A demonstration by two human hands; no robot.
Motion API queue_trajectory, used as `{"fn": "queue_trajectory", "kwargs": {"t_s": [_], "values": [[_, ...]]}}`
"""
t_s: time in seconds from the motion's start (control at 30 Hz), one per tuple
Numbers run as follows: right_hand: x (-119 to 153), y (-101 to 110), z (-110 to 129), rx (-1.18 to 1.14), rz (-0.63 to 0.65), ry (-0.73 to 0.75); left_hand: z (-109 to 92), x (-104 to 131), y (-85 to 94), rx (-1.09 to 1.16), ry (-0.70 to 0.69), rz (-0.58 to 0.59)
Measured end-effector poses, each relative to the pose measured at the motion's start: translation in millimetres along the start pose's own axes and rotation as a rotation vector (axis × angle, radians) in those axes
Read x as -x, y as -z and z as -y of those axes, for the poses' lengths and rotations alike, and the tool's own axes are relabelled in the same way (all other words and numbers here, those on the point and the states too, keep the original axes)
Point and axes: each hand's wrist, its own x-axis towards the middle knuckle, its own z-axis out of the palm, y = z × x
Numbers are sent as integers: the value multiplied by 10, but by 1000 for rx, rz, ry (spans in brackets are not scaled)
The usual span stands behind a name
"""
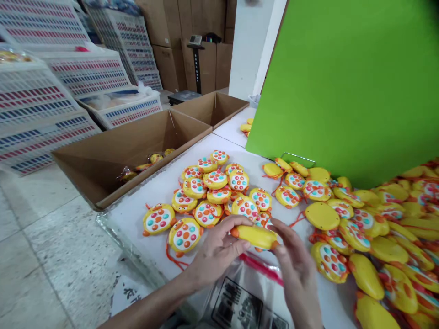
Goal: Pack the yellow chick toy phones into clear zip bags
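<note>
Between my two hands a yellow duck-shaped toy (256,236) is held up, tilted so its plain side shows, with orange bits at both ends. My left hand (219,249) pinches its left end with thumb and fingers. On its right end rest the fingers of my right hand (294,260). Just below lies a clear plastic bag (240,299) with a red strip and black print. Beyond my hands, a loose group of yellow toys (206,214) with coloured dots covers the white table (133,228).
A large heap of the same toys (370,246) spreads along the right, beneath a green board (343,87). At the left stands an open cardboard box (137,137) with some wrapped toys inside. Behind are another box (214,107) and stacked white crates (37,100).
</note>
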Motion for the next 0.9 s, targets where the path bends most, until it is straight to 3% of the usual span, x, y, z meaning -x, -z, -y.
{"fn": "queue_trajectory", "kwargs": {"t_s": [0.1, 0.17, 0.27, 0.37, 0.47, 0.6, 0.7, 0.77, 0.9], "values": [[20, 57, -105, -319, 47, -352, -22, 0, 1, 14, -123, 75], [63, 13, -161, -449, 94, -470, -13, 7, -18, -89, -211, 124], [110, -92, -166, -463, -3, -428, 58, 25, -18, -245, -207, 29], [109, -131, -122, -377, -56, -355, 152, 48, 35, -194, -5, -147], [105, -108, -134, -182, -78, -219, 211, 61, 69, -73, 189, -217], [169, -79, -233, 231, 15, 93, 237, 25, 22, 313, 462, -40], [227, -75, -261, 376, 132, 244, 249, -40, -21, 537, 559, 57], [238, -64, -242, 316, 133, 201, 249, -69, -29, 575, 572, 59], [188, -13, -223, -156, -94, -117, 219, -57, -18, 456, 513, 10]]}}
